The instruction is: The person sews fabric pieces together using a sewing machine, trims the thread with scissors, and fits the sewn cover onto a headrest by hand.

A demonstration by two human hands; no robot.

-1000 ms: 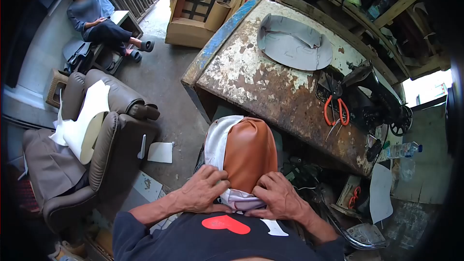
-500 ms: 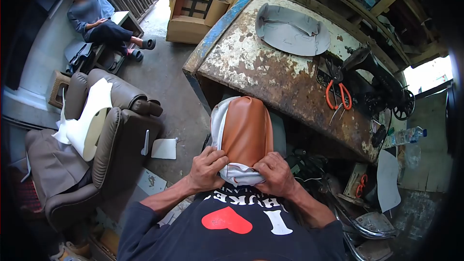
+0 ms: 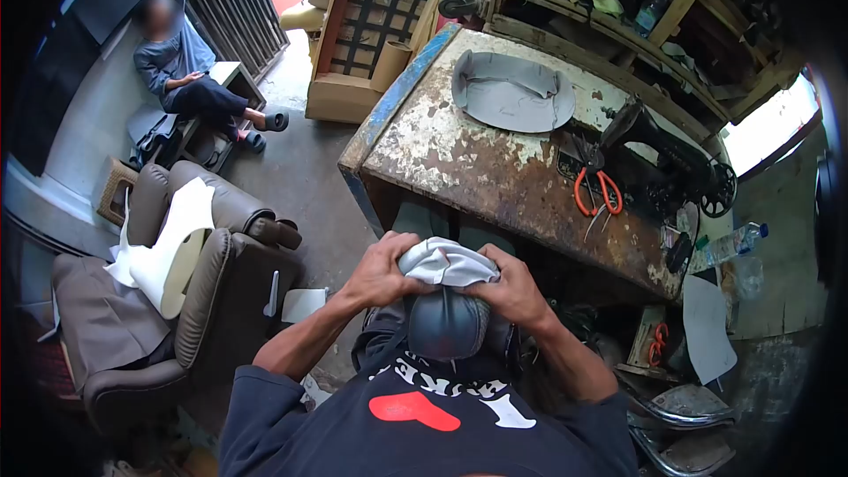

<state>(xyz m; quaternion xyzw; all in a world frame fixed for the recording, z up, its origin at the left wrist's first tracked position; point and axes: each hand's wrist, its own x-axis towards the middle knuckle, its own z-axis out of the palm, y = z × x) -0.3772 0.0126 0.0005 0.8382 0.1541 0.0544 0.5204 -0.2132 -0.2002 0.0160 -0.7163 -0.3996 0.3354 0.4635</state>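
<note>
My left hand point(image 3: 389, 270) is closed round the left edge of a bunched light grey-white cover point(image 3: 446, 263), thumb underneath. At the cover's right edge, my right hand point(image 3: 512, 287) grips it in the same way. Just below the cover, close to my shirt, is a dark rounded padded piece point(image 3: 446, 322) with a seam down its middle. The brown-orange leather face is not visible from this angle.
Ahead stands a worn workbench point(image 3: 424, 155) with a grey curved panel point(image 3: 512, 93), orange-handled pliers point(image 3: 598, 193) and a black sewing machine point(image 3: 658, 146). A brown recliner point(image 3: 208, 300) is at left. Behind it a person point(image 3: 190, 79) sits.
Both hands have moved up and forward with the cover, which has tipped so its brown leather face no longer shows and a dark padded piece appears below. The seated person has raised one arm.
</note>
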